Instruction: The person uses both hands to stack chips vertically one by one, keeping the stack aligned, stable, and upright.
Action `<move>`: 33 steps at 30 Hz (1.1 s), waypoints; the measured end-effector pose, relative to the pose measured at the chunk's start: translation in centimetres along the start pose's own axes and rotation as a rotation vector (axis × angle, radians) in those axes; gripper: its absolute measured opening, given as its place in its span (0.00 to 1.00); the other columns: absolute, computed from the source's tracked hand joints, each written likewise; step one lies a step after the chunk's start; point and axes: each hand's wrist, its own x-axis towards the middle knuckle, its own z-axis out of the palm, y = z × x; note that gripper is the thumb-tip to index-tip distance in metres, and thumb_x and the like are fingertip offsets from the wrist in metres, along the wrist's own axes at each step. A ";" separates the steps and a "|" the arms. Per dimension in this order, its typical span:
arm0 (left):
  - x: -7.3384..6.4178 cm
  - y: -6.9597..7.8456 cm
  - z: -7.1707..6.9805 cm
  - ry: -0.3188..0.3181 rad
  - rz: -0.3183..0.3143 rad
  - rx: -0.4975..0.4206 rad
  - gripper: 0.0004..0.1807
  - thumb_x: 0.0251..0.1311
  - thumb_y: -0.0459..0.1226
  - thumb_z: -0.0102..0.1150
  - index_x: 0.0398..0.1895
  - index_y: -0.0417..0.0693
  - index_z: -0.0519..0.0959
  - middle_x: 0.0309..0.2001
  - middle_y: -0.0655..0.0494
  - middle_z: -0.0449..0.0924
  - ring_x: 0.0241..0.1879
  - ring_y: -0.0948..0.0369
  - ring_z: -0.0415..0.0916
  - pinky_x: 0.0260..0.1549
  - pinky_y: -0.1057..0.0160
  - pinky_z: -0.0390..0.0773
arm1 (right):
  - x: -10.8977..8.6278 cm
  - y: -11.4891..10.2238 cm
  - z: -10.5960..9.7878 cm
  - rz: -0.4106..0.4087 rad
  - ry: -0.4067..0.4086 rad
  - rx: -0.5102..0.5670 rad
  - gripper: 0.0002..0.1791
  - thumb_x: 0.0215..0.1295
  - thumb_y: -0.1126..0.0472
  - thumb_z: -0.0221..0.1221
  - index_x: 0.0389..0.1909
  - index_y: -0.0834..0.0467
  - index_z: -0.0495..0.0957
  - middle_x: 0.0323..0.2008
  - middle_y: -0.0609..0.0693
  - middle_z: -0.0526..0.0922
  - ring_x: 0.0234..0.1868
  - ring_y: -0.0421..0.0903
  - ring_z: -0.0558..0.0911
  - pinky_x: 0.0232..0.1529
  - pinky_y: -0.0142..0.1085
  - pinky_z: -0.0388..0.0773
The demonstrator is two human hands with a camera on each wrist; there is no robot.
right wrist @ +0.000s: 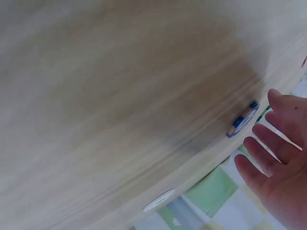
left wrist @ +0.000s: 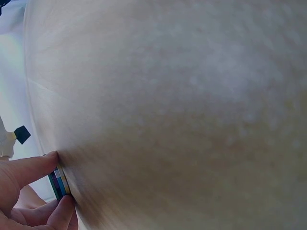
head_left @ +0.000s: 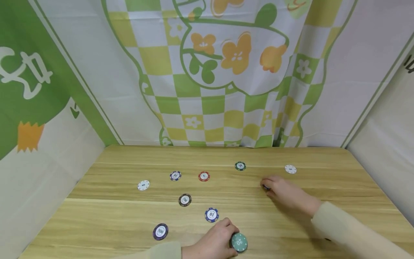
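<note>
My left hand [head_left: 215,240] grips a short stack of poker chips [head_left: 239,242], a green 20 chip on top, low on the table. In the left wrist view, thumb and fingers pinch the stack's colored edges [left wrist: 59,183]. My right hand [head_left: 280,189] is over a blue-edged chip [head_left: 266,187], mostly hidden under the fingers in the head view. The right wrist view shows this blue and white chip [right wrist: 242,119] flat on the wood, with the right hand's fingers [right wrist: 271,158] spread and slightly bent beside it. Closest to the left hand lies a blue 10 chip [head_left: 211,214].
Single chips lie scattered: purple 500 [head_left: 160,231], black 100 [head_left: 185,200], red 5 [head_left: 204,176], another blue 10 [head_left: 175,176], dark green [head_left: 240,166], and white ones left [head_left: 143,185] and right [head_left: 290,169]. Something small and dark [head_left: 327,239] shows by the right sleeve. Patterned curtains [head_left: 213,108] border the wooden table.
</note>
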 end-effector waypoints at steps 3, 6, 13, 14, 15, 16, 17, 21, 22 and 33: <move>-0.1 0.1 0.0 0.007 0.002 0.002 0.21 0.39 0.36 0.71 0.41 0.42 0.78 0.34 0.64 0.67 0.34 0.74 0.64 0.36 0.76 0.70 | 0.1 0.3 0.0 0.001 -0.010 -0.016 0.17 0.53 0.69 0.62 0.46 0.67 0.75 0.46 0.61 0.76 0.48 0.57 0.75 0.48 0.45 0.73; -0.2 0.1 0.0 0.013 0.006 0.009 0.21 0.39 0.36 0.71 0.41 0.42 0.78 0.33 0.64 0.67 0.34 0.74 0.64 0.36 0.76 0.70 | 0.1 0.6 0.0 0.000 -0.021 -0.022 0.17 0.54 0.69 0.61 0.46 0.67 0.75 0.47 0.62 0.75 0.48 0.58 0.75 0.47 0.46 0.74; -0.2 0.1 0.0 0.007 0.013 0.011 0.22 0.40 0.36 0.71 0.42 0.42 0.77 0.34 0.64 0.67 0.34 0.74 0.64 0.37 0.76 0.70 | 0.0 0.7 0.1 0.034 -0.055 -0.013 0.16 0.57 0.70 0.58 0.48 0.66 0.75 0.48 0.61 0.75 0.50 0.58 0.74 0.48 0.47 0.73; -0.2 0.1 0.0 0.004 0.012 0.006 0.22 0.40 0.36 0.71 0.42 0.42 0.77 0.34 0.64 0.67 0.34 0.74 0.63 0.37 0.76 0.70 | 0.0 0.7 0.1 0.038 -0.056 -0.013 0.16 0.57 0.70 0.58 0.48 0.66 0.75 0.48 0.61 0.75 0.49 0.58 0.74 0.48 0.47 0.73; -0.2 0.1 0.0 0.001 0.010 0.001 0.22 0.40 0.36 0.71 0.42 0.41 0.77 0.34 0.63 0.67 0.34 0.74 0.63 0.37 0.76 0.70 | 0.0 0.6 0.1 0.040 -0.057 -0.015 0.16 0.57 0.70 0.58 0.48 0.65 0.75 0.47 0.61 0.75 0.49 0.58 0.74 0.48 0.47 0.73; -0.2 0.1 -0.1 0.000 0.011 0.001 0.22 0.41 0.36 0.71 0.42 0.41 0.77 0.34 0.63 0.67 0.34 0.74 0.63 0.37 0.76 0.70 | 0.0 0.6 0.1 0.039 -0.054 -0.016 0.16 0.57 0.70 0.58 0.47 0.65 0.75 0.47 0.60 0.75 0.49 0.57 0.74 0.47 0.46 0.73; -0.2 0.1 -0.1 -0.001 0.011 0.002 0.21 0.41 0.36 0.70 0.42 0.41 0.77 0.34 0.63 0.67 0.34 0.74 0.63 0.37 0.75 0.70 | 0.0 0.6 0.0 0.039 -0.051 -0.017 0.16 0.56 0.71 0.58 0.47 0.65 0.75 0.46 0.60 0.75 0.48 0.57 0.74 0.47 0.46 0.74; -0.1 0.0 -0.1 0.002 0.014 0.015 0.21 0.41 0.36 0.71 0.42 0.42 0.77 0.34 0.63 0.67 0.34 0.74 0.64 0.37 0.75 0.70 | 0.1 0.4 -0.3 0.034 -0.046 -0.014 0.16 0.55 0.71 0.59 0.46 0.65 0.75 0.44 0.59 0.75 0.46 0.55 0.75 0.45 0.45 0.75; -0.1 0.0 -0.1 0.002 0.014 0.016 0.21 0.40 0.36 0.71 0.42 0.42 0.77 0.34 0.63 0.67 0.34 0.74 0.64 0.37 0.75 0.70 | 0.1 0.4 -0.3 0.030 -0.045 -0.014 0.16 0.55 0.71 0.59 0.46 0.65 0.75 0.43 0.59 0.75 0.45 0.54 0.76 0.43 0.44 0.75; -0.1 0.0 0.1 0.002 -0.006 0.021 0.22 0.40 0.37 0.71 0.42 0.44 0.77 0.35 0.64 0.67 0.35 0.74 0.64 0.38 0.75 0.70 | 0.3 0.3 -0.6 0.044 0.004 -0.037 0.14 0.44 0.69 0.68 0.33 0.60 0.76 0.32 0.49 0.70 0.34 0.42 0.73 0.33 0.33 0.75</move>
